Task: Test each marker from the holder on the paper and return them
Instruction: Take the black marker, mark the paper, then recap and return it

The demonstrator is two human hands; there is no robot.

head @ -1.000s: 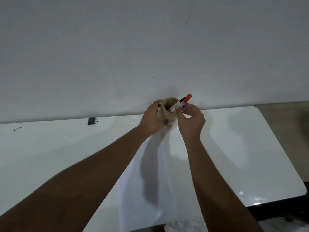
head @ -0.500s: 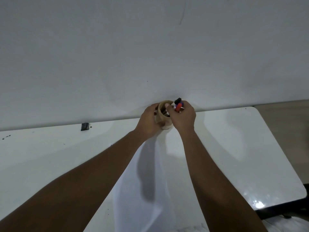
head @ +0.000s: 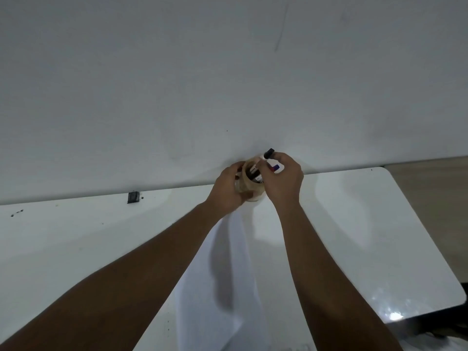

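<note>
My left hand (head: 229, 187) is wrapped around the tan, round, open-topped marker holder (head: 249, 179), and my right hand (head: 282, 181), just beside it, is closed on a black-capped white marker (head: 267, 156) at the rim. I judge the pull goes best straight up while the holder is pinned, so the markers left inside stay put. The white paper sheet (head: 228, 287) lies between my forearms; barrel print is too small to read.

Both forearms reach forward, converging. The left hand (head: 229, 188) curls in a cupped grip; the right hand (head: 282, 179) seems pinched closed, its fingertips (head: 279, 156) bent inward.
</note>
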